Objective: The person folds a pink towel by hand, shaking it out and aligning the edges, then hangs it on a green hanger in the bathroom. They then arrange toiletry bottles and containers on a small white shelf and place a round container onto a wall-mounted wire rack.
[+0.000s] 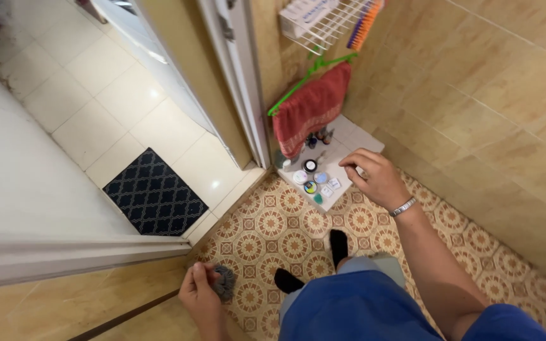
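Observation:
My left hand (200, 295) is low at the bottom of the view, closed around a grey scrubbing pad (224, 281) beside the tan tiled wall. My right hand (372, 175) reaches out over a low white tiled ledge (362, 139) in the corner, fingers bent and apart, holding nothing. Its fingertips hover at the near edge of the ledge, close to several small round tins and jars (311, 177). A metal watch sits on that wrist. My feet in black socks (339, 245) stand on the patterned floor below.
A red towel (313, 108) hangs from a green hanger under a white wire rack (320, 22). An open doorway with a white frame (242, 95) leads to white floor tiles and a dark patterned mat (154, 193). Tan tiled walls close in on the right.

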